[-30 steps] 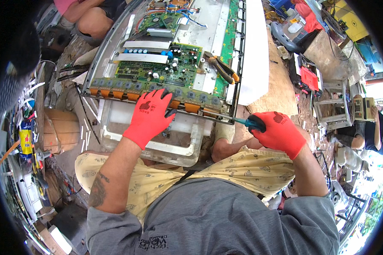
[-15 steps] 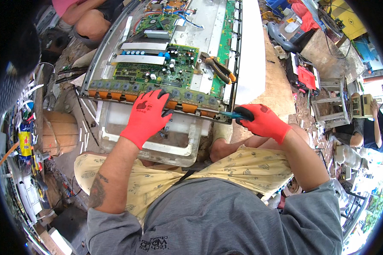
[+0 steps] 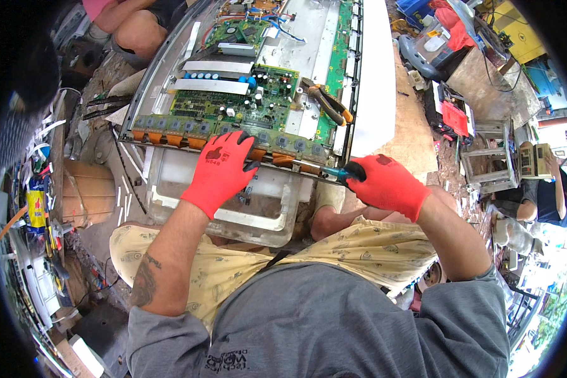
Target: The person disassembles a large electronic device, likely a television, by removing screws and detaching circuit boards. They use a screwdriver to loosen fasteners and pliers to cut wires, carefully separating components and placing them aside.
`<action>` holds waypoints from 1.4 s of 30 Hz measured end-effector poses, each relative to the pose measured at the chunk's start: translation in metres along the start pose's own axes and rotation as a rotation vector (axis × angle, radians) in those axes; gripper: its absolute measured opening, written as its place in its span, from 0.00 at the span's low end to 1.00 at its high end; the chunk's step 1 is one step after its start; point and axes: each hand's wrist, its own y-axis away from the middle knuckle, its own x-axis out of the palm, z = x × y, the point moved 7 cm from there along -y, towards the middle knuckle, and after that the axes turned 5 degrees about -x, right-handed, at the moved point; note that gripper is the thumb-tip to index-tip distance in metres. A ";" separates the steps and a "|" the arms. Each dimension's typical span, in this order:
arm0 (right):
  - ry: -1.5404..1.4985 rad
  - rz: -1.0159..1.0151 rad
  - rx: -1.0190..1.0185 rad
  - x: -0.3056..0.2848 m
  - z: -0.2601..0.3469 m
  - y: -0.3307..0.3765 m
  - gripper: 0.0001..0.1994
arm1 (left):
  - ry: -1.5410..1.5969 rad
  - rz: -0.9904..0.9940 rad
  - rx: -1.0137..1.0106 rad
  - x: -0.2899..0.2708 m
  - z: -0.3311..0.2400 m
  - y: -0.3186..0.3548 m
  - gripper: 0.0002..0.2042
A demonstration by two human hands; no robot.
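An opened flat-screen television chassis (image 3: 334, 39) lies in front of me, its back bare with green circuit boards (image 3: 271, 85). Along its near edge runs a narrow board strip with orange flat ribbons (image 3: 183, 142). My left hand (image 3: 223, 167), in a red glove with black fingertips, grips this edge, fingers over the strip and thumb at the front. A screwdriver (image 3: 334, 172) with a teal handle is held in my gloved right hand (image 3: 384, 183) at the near right corner. Its metal shaft points left along the edge, the tip close to the ribbons.
Pliers (image 3: 326, 104) with black and orange handles rest on the chassis. Beneath the near edge is a whitish plastic frame (image 3: 252, 222). Cardboard (image 3: 416, 138) lies to the right, beside a wooden stool (image 3: 490, 154). Other people sit at far left and far right.
The screwdriver has shifted, and its metal shaft now shows along the edge. My right hand has turned slightly. My left hand stays on the edge, almost unmoved.
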 end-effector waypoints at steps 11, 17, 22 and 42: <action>0.301 -0.143 -0.191 0.007 0.042 0.013 0.10 | 0.016 0.024 -0.010 -0.001 -0.002 0.000 0.26; -0.083 -0.037 -0.112 0.009 -0.024 -0.004 0.10 | -0.010 0.048 -0.029 0.001 -0.003 -0.002 0.28; -0.181 -0.059 -0.112 0.016 -0.025 -0.015 0.10 | -0.015 0.033 -0.020 -0.001 -0.003 -0.002 0.28; 0.270 -0.176 -0.282 0.003 0.052 0.005 0.10 | -0.021 0.029 -0.034 0.005 0.004 0.002 0.27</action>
